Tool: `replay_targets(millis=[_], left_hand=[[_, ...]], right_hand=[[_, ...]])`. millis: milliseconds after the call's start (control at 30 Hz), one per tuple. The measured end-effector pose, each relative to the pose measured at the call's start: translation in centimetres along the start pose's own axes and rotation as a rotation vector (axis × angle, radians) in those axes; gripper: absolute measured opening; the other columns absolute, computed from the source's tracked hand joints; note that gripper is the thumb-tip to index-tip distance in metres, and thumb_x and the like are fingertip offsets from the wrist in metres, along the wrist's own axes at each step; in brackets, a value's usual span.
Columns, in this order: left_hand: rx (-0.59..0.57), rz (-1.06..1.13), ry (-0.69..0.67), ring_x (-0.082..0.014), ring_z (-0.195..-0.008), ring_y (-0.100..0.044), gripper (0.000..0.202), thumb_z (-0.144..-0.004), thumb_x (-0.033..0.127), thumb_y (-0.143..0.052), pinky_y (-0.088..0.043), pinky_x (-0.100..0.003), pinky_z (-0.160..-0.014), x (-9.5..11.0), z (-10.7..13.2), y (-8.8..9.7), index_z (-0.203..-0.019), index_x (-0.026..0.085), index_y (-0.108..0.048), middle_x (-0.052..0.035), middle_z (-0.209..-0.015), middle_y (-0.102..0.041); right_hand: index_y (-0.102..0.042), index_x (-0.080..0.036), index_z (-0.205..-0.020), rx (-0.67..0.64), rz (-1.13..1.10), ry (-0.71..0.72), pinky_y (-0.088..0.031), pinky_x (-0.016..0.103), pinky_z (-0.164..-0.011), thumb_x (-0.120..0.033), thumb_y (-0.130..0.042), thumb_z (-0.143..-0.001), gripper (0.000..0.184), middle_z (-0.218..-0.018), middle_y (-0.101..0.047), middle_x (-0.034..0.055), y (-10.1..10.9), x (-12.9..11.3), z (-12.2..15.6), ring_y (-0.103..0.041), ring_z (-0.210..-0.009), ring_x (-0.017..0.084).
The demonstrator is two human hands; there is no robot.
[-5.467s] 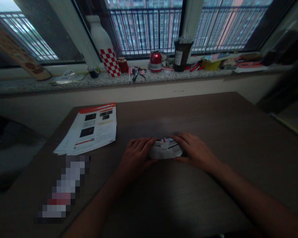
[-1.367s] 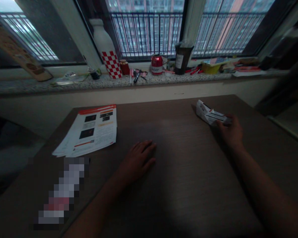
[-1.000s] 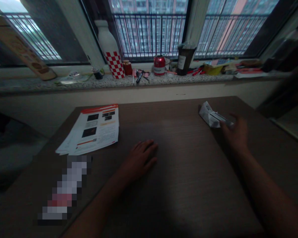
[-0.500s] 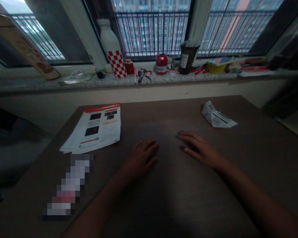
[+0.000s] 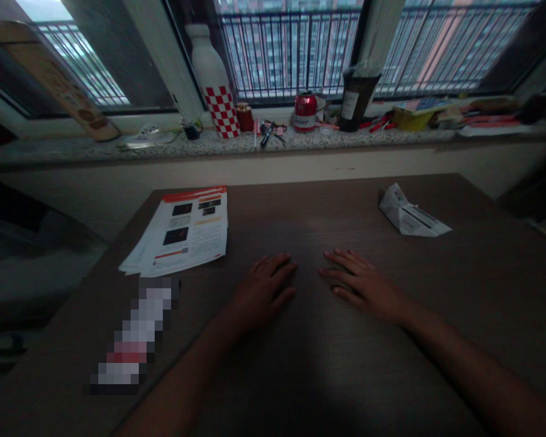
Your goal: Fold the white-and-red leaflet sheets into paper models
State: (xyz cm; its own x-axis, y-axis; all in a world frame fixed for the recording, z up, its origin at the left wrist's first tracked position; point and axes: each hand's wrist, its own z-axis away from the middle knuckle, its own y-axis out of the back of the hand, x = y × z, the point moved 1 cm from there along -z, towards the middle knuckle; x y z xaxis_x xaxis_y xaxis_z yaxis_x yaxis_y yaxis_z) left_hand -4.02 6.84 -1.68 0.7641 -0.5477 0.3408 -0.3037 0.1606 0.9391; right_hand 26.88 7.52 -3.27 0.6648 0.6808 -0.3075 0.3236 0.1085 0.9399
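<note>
My left hand [image 5: 266, 285] lies flat on the dark wooden table [image 5: 309, 376], fingers stretched out, holding nothing. My right hand [image 5: 364, 284] rests flat beside it, fingers spread, also empty. A folded piece of printed paper [image 5: 412, 212] lies apart from both hands at the table's far right. A stack of printed leaflets with an orange header [image 5: 184, 230] lies at the far left of the table.
A blurred-out long object [image 5: 136, 331] lies near the table's left front. The stone windowsill [image 5: 118, 149] behind holds a red-checked white bottle [image 5: 213, 82], a red can [image 5: 304, 112], a dark cup [image 5: 357, 100], pens and other clutter.
My right hand carried the folded paper to the far right of the table, let it go and came back beside my left hand. The left hand stayed flat.
</note>
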Motion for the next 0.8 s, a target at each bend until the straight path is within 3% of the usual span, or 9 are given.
replay_targets(millis=[233, 467, 600, 800], left_hand=[[0.005, 0.008, -0.003, -0.0292, -0.150, -0.044, 0.052, -0.105, 0.039, -0.059, -0.029, -0.053, -0.127, 0.2, 0.0, 0.3, -0.155, 0.029, -0.050, -0.0080, -0.164, -0.045], [0.116, 0.042, 0.046, -0.0272, -0.135, -0.059, 0.038, -0.107, 0.036, -0.054, -0.046, -0.045, -0.115, -1.1, -0.1, 1.5, -0.143, 0.026, -0.061, -0.0065, -0.152, -0.059], [0.249, -0.017, 0.181, -0.0269, -0.122, -0.067, 0.033, -0.108, 0.033, -0.048, -0.054, -0.041, -0.103, -2.6, 0.3, 3.4, -0.135, 0.023, -0.063, -0.0078, -0.140, -0.066], [0.398, -0.204, 0.516, -0.0302, -0.110, -0.069, 0.027, -0.107, 0.037, -0.049, -0.055, -0.039, -0.089, -5.0, 1.3, 6.0, -0.124, 0.024, -0.065, -0.0089, -0.131, -0.068]], right_hand=[[-0.053, -0.041, -0.153, 0.022, -0.061, 0.001, -0.034, 0.065, -0.123, -0.041, -0.057, -0.105, 0.048, -0.168, -0.041, 0.0042, 0.0, 0.2, 0.0, -0.037, -0.155, 0.033], [-0.053, -0.039, -0.153, 0.006, -0.063, -0.006, -0.030, 0.065, -0.125, -0.042, -0.056, -0.106, 0.047, -0.169, -0.040, 0.0047, 0.2, 0.2, 0.0, -0.036, -0.156, 0.033], [-0.051, -0.039, -0.154, 0.003, -0.060, 0.007, -0.030, 0.065, -0.124, -0.040, -0.055, -0.107, 0.048, -0.169, -0.039, 0.0047, 0.0, 0.4, 0.0, -0.035, -0.156, 0.033], [-0.052, -0.040, -0.154, 0.028, -0.075, 0.010, -0.031, 0.066, -0.124, -0.039, -0.058, -0.105, 0.049, -0.168, -0.041, 0.0049, 0.1, 0.3, 0.0, -0.038, -0.155, 0.034]])
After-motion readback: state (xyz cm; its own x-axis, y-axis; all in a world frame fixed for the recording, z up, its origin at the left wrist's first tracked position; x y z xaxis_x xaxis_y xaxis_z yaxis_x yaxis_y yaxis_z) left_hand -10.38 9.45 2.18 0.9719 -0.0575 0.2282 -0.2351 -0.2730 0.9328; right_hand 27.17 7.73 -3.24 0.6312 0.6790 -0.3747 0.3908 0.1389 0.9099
